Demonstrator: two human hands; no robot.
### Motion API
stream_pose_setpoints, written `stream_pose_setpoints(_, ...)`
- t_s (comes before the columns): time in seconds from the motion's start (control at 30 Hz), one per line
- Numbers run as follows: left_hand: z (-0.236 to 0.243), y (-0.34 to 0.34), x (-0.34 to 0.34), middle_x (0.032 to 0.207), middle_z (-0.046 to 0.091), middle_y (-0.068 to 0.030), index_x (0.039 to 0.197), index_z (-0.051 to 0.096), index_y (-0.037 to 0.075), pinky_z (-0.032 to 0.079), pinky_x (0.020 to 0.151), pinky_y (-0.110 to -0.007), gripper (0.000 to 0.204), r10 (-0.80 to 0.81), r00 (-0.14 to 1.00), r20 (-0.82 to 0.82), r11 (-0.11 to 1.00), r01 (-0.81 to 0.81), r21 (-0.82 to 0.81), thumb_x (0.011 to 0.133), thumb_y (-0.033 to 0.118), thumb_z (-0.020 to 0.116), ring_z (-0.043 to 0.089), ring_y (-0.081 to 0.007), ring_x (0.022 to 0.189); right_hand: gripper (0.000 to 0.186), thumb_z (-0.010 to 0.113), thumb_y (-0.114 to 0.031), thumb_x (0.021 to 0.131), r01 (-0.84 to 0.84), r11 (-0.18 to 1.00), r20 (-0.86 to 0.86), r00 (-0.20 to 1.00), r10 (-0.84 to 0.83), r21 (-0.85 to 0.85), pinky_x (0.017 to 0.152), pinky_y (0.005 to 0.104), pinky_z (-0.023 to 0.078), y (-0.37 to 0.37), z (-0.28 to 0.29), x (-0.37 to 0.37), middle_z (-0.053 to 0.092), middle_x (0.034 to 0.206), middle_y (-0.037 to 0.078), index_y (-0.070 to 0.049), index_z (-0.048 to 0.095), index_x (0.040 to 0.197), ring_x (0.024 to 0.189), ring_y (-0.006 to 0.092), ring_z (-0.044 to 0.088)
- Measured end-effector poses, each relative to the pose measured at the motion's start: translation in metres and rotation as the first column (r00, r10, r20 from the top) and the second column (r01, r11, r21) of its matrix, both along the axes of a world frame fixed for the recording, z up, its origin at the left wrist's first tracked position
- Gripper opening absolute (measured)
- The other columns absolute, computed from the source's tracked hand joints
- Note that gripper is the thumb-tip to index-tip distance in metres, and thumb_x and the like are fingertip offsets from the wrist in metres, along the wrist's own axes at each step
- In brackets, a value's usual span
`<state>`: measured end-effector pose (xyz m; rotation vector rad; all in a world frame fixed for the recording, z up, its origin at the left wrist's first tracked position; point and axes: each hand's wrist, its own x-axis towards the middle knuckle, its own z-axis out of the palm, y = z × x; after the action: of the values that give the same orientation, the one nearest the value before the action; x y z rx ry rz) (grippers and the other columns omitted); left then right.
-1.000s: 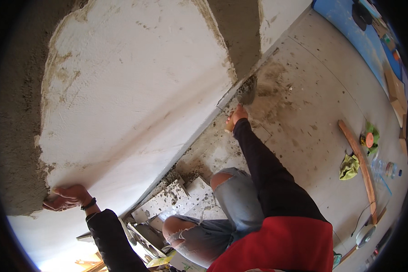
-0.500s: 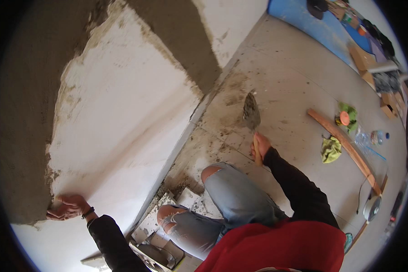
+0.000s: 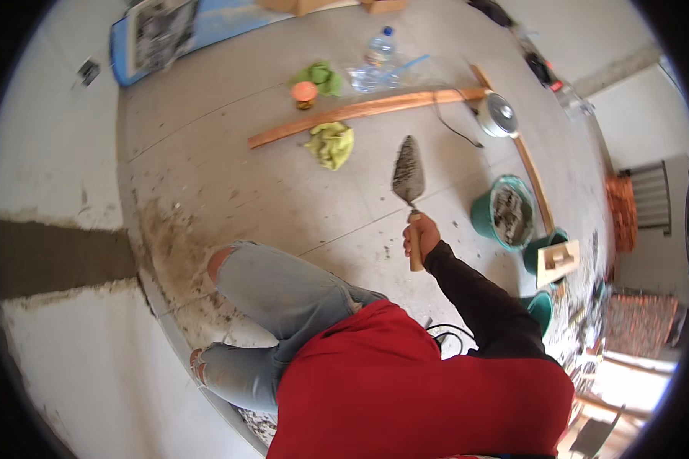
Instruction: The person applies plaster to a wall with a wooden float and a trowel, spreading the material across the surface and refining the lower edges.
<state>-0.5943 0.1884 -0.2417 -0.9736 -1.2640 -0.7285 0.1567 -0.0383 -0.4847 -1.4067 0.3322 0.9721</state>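
My right hand [image 3: 424, 236] is closed around the wooden handle of a pointed trowel [image 3: 408, 172]. Grey mortar smears cover the trowel's blade, which points away from me above the floor. To the right of that hand stands a green bucket [image 3: 484, 214] with grey mortar [image 3: 511, 216] inside. My left hand is out of view. At the left, a band of grey plaster [image 3: 57, 258] crosses the white wall [image 3: 76, 336].
A long wooden board [image 3: 375, 108] lies beyond the trowel, with a yellow-green cloth [image 3: 331, 145] beside it. Past it are an orange-lidded jar [image 3: 304, 93] and a water bottle [image 3: 380, 50]. A wooden float [image 3: 558, 262] rests over another bucket at right.
My view and body have turned right, away from the plastered wall. The trowel has swung right with my right hand toward the mortar bucket. My left hand, earlier at the wall, has left the view.
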Motion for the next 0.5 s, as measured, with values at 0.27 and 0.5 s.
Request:
stream_pose_setpoints(0.27, -0.023, 0.037, 0.029, 0.148, 0.026, -0.0253, 0.143, 0.026, -0.005, 0.026, 0.108, -0.056, 0.071, -0.072, 0.997, 0.028, 0.997, 0.073, -0.035, 0.096, 0.043, 0.049, 0.029, -0.0401, 0.135, 0.032, 0.054, -0.029, 0.087, 0.656, 0.523, 0.783, 0.621, 0.034, -0.544, 0.056, 0.0377, 0.047, -0.187, -0.028, 0.071, 0.058, 0.081, 0.011, -0.009, 0.053, 0.113, 0.065, 0.0267, 0.059)
stream_pose_setpoints(0.5, -0.016, 0.051, 0.043, 0.148, 0.026, -0.026, 0.143, 0.026, -0.006, 0.026, 0.107, -0.057, 0.073, -0.101, 0.995, 0.009, 0.995, 0.101, -0.017, 0.095, 0.045, 0.049, 0.029, -0.0407, 0.135, 0.037, 0.048, -0.028, 0.089, 0.636, 0.134, 0.64, 0.768, -0.016, -0.76, 0.09, 0.0428, 0.047, -0.184, -0.039, 0.085, 0.066, 0.108, 0.019, -0.01, 0.059, 0.119, 0.104, 0.0365, 0.062)
